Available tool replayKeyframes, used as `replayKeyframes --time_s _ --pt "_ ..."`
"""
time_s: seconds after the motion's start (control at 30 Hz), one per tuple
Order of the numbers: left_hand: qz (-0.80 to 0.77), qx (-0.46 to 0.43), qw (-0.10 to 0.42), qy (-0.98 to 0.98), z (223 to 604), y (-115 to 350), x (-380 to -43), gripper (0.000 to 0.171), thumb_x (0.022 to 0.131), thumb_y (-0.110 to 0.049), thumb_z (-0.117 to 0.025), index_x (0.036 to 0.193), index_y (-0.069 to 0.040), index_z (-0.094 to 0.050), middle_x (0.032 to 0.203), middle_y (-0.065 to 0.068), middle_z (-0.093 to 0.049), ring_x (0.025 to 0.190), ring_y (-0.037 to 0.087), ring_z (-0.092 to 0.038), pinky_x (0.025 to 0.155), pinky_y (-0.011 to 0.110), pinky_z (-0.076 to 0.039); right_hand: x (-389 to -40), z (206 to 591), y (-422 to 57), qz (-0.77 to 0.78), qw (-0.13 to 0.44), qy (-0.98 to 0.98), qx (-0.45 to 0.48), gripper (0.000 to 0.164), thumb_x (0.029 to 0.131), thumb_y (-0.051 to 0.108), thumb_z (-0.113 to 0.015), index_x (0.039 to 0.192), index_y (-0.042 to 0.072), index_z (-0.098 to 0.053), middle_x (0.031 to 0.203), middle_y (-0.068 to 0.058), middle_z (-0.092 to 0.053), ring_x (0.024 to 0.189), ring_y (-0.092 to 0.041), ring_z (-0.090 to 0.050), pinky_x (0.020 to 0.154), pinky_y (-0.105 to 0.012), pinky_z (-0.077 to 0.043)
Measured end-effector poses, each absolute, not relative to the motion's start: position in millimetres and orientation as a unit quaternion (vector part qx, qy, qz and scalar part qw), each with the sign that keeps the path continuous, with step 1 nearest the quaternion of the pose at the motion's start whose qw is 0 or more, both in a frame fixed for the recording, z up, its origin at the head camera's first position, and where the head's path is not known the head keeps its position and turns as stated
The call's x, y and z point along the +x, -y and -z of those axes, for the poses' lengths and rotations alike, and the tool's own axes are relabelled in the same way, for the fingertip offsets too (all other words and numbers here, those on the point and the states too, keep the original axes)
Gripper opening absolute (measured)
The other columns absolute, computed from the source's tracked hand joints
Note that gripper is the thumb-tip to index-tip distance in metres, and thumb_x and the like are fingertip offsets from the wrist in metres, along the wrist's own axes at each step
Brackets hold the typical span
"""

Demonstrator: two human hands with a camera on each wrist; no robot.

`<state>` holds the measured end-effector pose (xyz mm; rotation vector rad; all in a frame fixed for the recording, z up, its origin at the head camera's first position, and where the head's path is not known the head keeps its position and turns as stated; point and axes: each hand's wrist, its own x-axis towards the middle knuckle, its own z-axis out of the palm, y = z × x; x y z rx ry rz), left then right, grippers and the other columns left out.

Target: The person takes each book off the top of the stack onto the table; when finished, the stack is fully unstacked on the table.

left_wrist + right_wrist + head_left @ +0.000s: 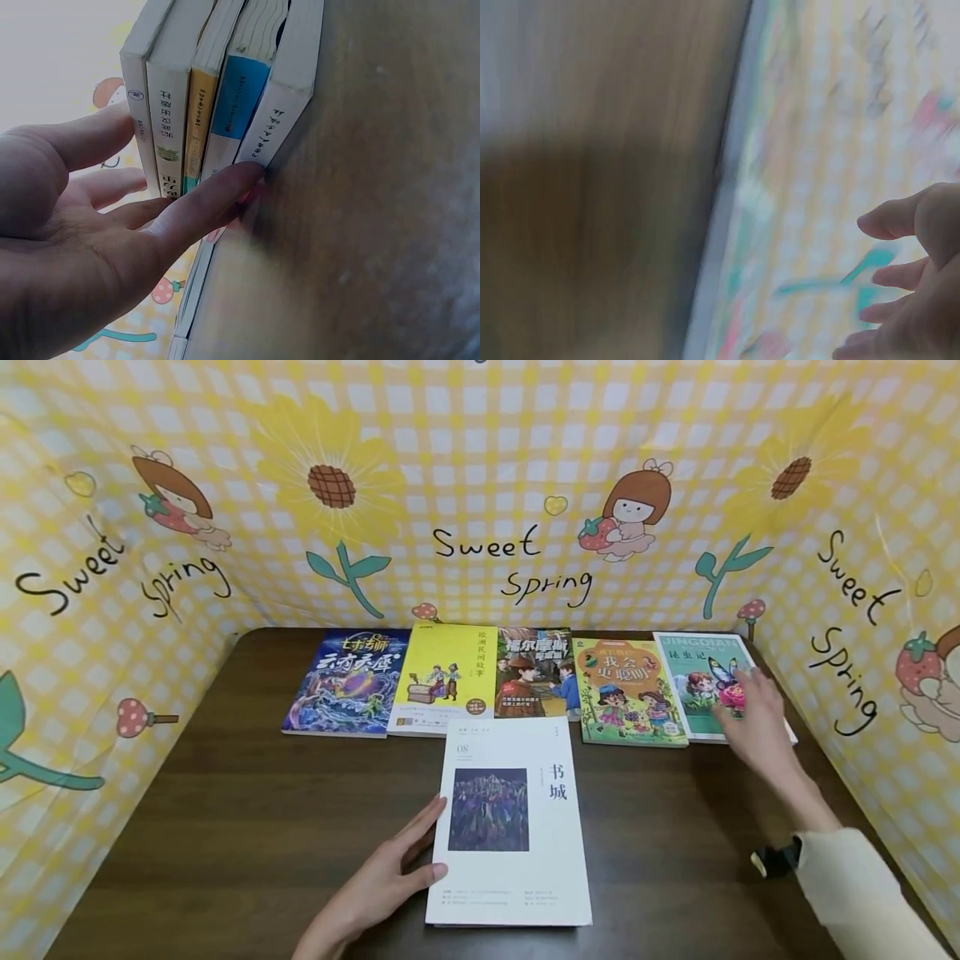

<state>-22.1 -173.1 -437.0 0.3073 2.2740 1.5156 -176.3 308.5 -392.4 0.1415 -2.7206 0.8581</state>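
Note:
In the head view, a stack of books lies near the front middle of the table, topped by a white book [551,852] with a dark picture. My left hand [386,877] touches the stack's left side. The left wrist view shows several spines, among them a blue-banded book [240,94], with that hand's [112,217] thumb and fingers spread against them. Over at the far right, my right hand [753,718] hovers over a teal-and-white insect book [693,693], covering part of it. Nothing lies between the right hand's [900,285] loose fingers in the blurred right wrist view.
Along the table's back edge lie a blue-purple book [348,681], a yellow book [450,660], a detective book [525,681] and an orange-green children's book [626,693]. A yellow checked cloth [465,460] walls the back and sides of the brown table [285,810].

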Motion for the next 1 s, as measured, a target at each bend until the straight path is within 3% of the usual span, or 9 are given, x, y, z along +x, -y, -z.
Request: replayKeyframes --time_s 0.17,0.3,0.4,0.5,0.6,0.67,0.77,0.87,1.0 --pt "-0.531 0.105 0.198 -0.817 436.5 173.4 -20.4 0.075 0.091 -0.034 -0.065 0.154 -0.029 -0.023 0.16 0.002 -0.013 0.141 0.032 -0.027 0.111 0.043 -0.029 -103.4 381.6 -246.3 -0.364 0.094 0.921 0.102 0.066 0.095 0.016 -0.062 0.15 0.002 -0.028 0.151 -0.029 -0.025 0.134 -0.053 -0.026 0.104 -0.069 -0.021" --pt "-0.531 0.104 0.192 -0.819 435.9 174.7 -21.2 0.075 0.092 -0.033 -0.065 0.154 -0.028 -0.023 0.16 0.002 -0.014 0.14 0.032 -0.029 0.11 0.044 -0.029 -52.7 387.6 -191.5 -0.424 0.008 0.901 0.092 0.068 0.096 0.031 -0.06 0.154 0.02 -0.025 0.155 -0.016 -0.028 0.135 -0.045 -0.033 0.104 -0.063 -0.029" --pt "-0.534 0.109 0.186 -0.817 436.5 174.5 -22.9 0.075 0.092 -0.032 -0.065 0.154 -0.026 -0.023 0.16 0.004 -0.014 0.14 0.032 -0.03 0.11 0.044 -0.029 -37.4 397.3 -158.5 -0.463 -0.064 0.882 0.061 0.072 0.095 0.036 -0.061 0.155 0.021 -0.022 0.157 -0.013 -0.025 0.137 -0.04 -0.034 0.106 -0.054 -0.033" --pt "-0.54 0.11 0.191 -0.813 437.7 173.3 -23.6 0.076 0.092 -0.031 -0.065 0.154 -0.025 -0.023 0.16 0.004 -0.014 0.141 0.03 -0.028 0.111 0.033 -0.029 -34.6 406.2 -137.1 -0.484 -0.107 0.868 0.026 0.078 0.094 0.038 -0.062 0.155 0.019 -0.018 0.158 -0.013 -0.023 0.138 -0.036 -0.033 0.105 -0.049 -0.036" --pt "-0.545 0.103 0.195 -0.809 438.3 172.1 -24.0 0.076 0.092 -0.031 -0.066 0.154 -0.025 -0.023 0.16 0.003 -0.015 0.141 0.029 -0.028 0.108 0.02 -0.027 -37.6 413.8 -126.8 -0.482 -0.108 0.869 0.018 0.083 0.092 0.041 -0.064 0.156 0.017 -0.016 0.157 -0.012 -0.026 0.139 -0.034 -0.032 0.106 -0.052 -0.035" --pt "-0.547 0.101 0.198 -0.807 438.7 171.5 -23.6 0.076 0.092 -0.032 -0.065 0.154 -0.026 -0.022 0.16 0.002 -0.015 0.141 0.03 -0.029 0.107 0.018 -0.028 -39.5 420.0 -124.1 -0.472 -0.1 0.876 0.021 0.086 0.091 0.044 -0.065 0.156 0.017 -0.016 0.156 -0.011 -0.027 0.138 -0.035 -0.032 0.106 -0.056 -0.033" --pt "-0.562 0.092 0.206 -0.796 438.6 170.5 -22.8 0.077 0.092 -0.03 -0.066 0.154 -0.029 -0.02 0.16 0.004 -0.015 0.14 0.034 -0.03 0.109 0.031 -0.032 -41.2 428.7 -124.0 -0.468 -0.076 0.88 0.032 0.088 0.089 0.043 -0.067 0.155 0.014 -0.018 0.153 -0.014 -0.033 0.136 -0.036 -0.036 0.104 -0.058 -0.035" --pt "-0.576 0.087 0.208 -0.786 437.6 170.7 -22.3 0.079 0.092 -0.028 -0.066 0.155 -0.03 -0.019 0.16 0.007 -0.015 0.138 0.038 -0.031 0.108 0.045 -0.034 -43.1 434.8 -123.7 -0.487 -0.058 0.871 0.038 0.087 0.088 0.035 -0.071 0.155 0.013 -0.019 0.148 -0.016 -0.04 0.131 -0.034 -0.044 0.1 -0.051 -0.042" --pt "-0.583 0.09 0.205 -0.781 436.4 172.3 -20.9 0.078 0.092 -0.028 -0.066 0.154 -0.031 -0.019 0.16 0.007 -0.015 0.138 0.038 -0.031 0.107 0.047 -0.034 -45.0 436.7 -122.7 -0.512 -0.056 0.856 0.038 0.086 0.087 0.023 -0.073 0.154 0.012 -0.021 0.146 -0.015 -0.043 0.127 -0.031 -0.05 0.097 -0.045 -0.047"
